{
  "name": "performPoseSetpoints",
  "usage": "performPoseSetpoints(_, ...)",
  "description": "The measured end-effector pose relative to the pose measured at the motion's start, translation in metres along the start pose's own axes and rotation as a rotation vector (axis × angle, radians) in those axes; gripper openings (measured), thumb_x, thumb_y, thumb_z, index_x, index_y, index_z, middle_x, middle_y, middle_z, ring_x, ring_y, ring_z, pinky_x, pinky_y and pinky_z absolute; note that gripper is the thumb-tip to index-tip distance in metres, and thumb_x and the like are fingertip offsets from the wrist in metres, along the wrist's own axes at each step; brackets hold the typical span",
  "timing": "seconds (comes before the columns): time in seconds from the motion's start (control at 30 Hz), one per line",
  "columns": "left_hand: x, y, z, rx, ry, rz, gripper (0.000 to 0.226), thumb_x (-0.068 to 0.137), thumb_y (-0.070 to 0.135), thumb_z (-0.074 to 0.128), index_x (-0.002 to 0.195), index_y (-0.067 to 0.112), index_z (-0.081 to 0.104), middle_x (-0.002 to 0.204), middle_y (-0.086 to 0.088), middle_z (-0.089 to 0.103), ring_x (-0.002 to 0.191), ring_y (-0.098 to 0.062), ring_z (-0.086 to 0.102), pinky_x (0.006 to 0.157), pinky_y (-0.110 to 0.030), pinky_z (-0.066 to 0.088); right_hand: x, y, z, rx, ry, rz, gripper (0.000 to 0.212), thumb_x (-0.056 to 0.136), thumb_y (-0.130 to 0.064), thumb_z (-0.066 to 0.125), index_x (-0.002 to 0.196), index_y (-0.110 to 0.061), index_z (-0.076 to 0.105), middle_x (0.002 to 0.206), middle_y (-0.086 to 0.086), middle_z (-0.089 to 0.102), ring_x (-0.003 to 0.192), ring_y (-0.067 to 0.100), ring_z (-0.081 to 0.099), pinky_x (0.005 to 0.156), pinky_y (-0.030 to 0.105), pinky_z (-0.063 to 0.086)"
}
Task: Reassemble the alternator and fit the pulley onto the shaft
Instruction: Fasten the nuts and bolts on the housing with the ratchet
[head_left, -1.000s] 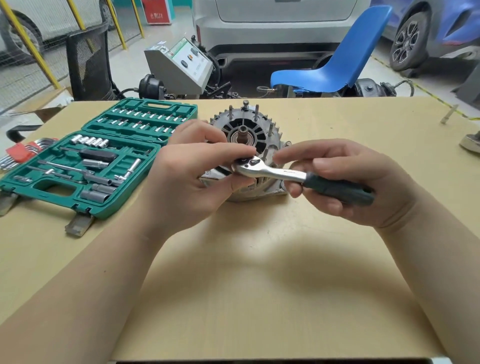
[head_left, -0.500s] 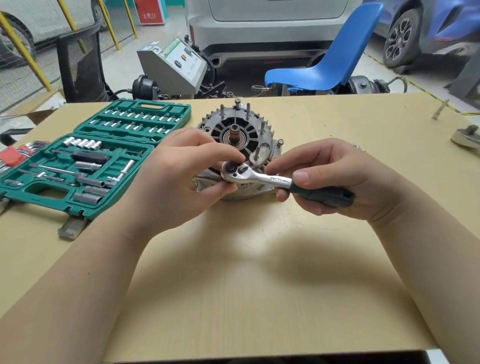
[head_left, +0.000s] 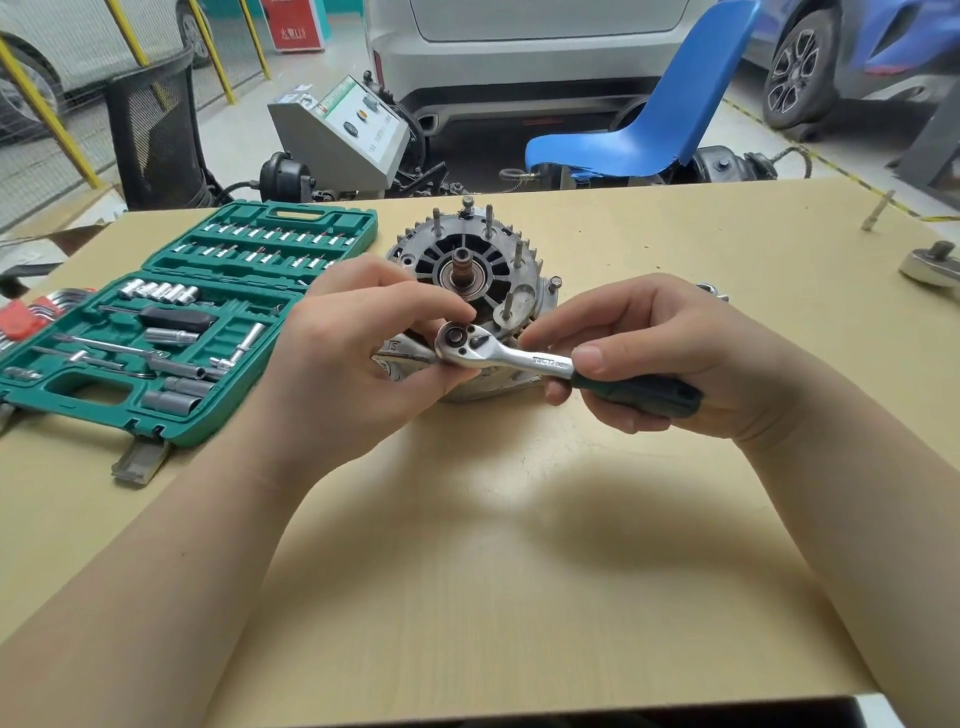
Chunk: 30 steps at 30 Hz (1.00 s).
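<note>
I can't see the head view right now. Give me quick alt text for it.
Both hands hold a ratchet wrench just in front of the alternator: the right hand grips its green handle, the left hand pinches its head. An open green socket set lies to the left on the table.

Right hand (head_left: 670, 358) gripping ratchet (head_left: 519, 358) handle, left hand (head_left: 363, 358) pinching its head — alternator (head_left: 467, 260) behind

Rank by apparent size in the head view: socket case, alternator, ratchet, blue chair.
1. Green socket case
2. Blue chair, about level with the alternator; chair is farther off and the alternator partly hidden by the hands, so unranked.
3. Ratchet, held nearest the camera.
</note>
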<state>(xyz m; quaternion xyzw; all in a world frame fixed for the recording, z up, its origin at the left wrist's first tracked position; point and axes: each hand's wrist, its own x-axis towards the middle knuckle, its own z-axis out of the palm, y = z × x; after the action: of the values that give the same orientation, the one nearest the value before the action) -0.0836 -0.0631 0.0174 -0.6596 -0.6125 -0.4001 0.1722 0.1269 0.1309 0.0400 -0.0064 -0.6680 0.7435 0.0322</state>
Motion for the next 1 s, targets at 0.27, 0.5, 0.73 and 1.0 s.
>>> performPoseSetpoints(0.27, 0.003, 0.004, -0.004, -0.004, -0.042, -0.005, 0.024, 0.087, 0.019, 0.086, 0.110, 0.011, 0.082, 0.095, 0.016, 0.064, 0.093, -0.017, 0.062, 0.086, -0.026, 0.046, -0.001, -0.002, -0.005, -0.031, 0.020, 0.038, 0.036, 0.090, -0.012, 0.070, 0.125, -0.002, 0.068, 0.095, 0.026, 0.070, 0.053, 0.027, 0.057, 0.046, 0.023, 0.045)
performPoseSetpoints(0.5, 0.004, 0.005, -0.005, -0.009, -0.039, -0.012, 0.029, 0.082, 0.017, 0.087, 0.110, 0.013, 0.083, 0.091, 0.008, 0.066, 0.095, -0.021, 0.063, 0.086, -0.034, 0.051, 0.001, -0.019, 0.042, -0.464, 0.258, 0.044, 0.040, 0.084, -0.027, 0.080, 0.123, -0.030, 0.068, 0.089, 0.005, 0.074, 0.062, 0.026, 0.071, 0.050, 0.034, 0.054)
performPoseSetpoints(0.73, 0.001, 0.001, 0.002, 0.035, 0.063, -0.038, 0.022, 0.079, 0.028, 0.083, 0.089, 0.009, 0.079, 0.093, 0.001, 0.069, 0.096, -0.024, 0.057, 0.086, -0.044, 0.051, 0.025, -0.026, 0.095, -1.334, 0.525, -0.007, 0.025, 0.092, -0.043, 0.066, 0.113, -0.031, 0.061, 0.093, -0.007, 0.063, 0.087, 0.018, 0.058, 0.075, 0.034, 0.051)
performPoseSetpoints(1.0, -0.005, 0.000, 0.009, 0.006, 0.106, -0.084, 0.019, 0.084, 0.035, 0.077, 0.079, 0.020, 0.086, 0.094, 0.006, 0.072, 0.099, -0.023, 0.052, 0.091, -0.053, 0.048, 0.024, -0.014, 0.109, -1.285, 0.681, -0.075, 0.021, 0.089, -0.042, 0.067, 0.102, -0.026, 0.061, 0.085, -0.003, 0.068, 0.081, 0.023, 0.062, 0.071, 0.037, 0.054)
